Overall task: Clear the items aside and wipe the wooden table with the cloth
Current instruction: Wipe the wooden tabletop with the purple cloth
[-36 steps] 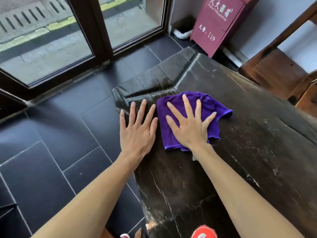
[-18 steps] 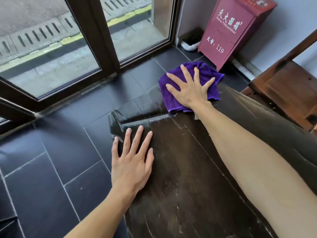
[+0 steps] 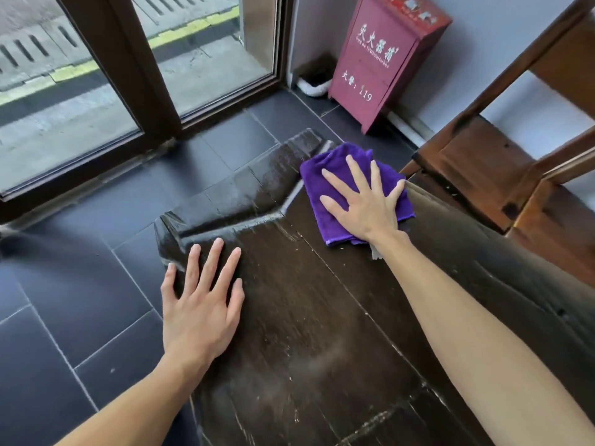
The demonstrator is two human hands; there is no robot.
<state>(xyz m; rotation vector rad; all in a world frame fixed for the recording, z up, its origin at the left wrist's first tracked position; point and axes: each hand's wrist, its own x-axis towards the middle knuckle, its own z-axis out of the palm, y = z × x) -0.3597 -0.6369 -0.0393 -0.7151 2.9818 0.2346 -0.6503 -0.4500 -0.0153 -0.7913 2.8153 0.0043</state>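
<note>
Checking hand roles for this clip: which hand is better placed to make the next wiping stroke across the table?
The right hand. It lies flat on the purple cloth at the far end of the dark wooden table. The left hand rests bare near the table's left edge, bracing.

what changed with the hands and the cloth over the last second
The right hand pushed the purple cloth away from the person, from beside the left hand out to the far end of the wooden table, near the chair. Nothing was picked up or let go. The left hand stayed flat at the table's left edge, and the right palm stayed flat on the cloth.
</note>
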